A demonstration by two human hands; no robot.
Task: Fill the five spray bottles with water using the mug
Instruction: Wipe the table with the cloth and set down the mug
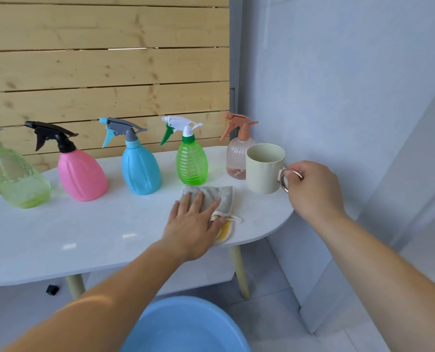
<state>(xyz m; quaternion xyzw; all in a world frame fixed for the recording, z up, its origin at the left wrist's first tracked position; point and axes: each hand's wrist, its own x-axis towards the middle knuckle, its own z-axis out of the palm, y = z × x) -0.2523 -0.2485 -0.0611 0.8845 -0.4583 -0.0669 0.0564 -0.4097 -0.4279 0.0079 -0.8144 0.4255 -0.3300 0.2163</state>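
**Figure.** Along the far side of the white table (58,237) we see five spray bottles in a row, all upright with their trigger heads on. From left to right they are a pale green bottle (15,179), a pink bottle (81,176), a blue bottle (140,168), a bright green bottle (191,163) and a clear bottle (235,158) with a peach trigger. We note liquid low in the pale green and the clear bottles. The cream mug (263,171) is upright at the table's right end, just nearer than the clear bottle and partly covering it; it appears to rest on the tabletop. The right hand (313,189) curls its fingers round the mug's metallic ring handle. The left hand (193,224) lies flat with straight fingers, pressing a grey cloth (216,196) on the table just nearer than the bright green bottle. A blue basin (186,326) sits on the floor at the near edge. A wooden slat wall (104,59) stands behind the row.
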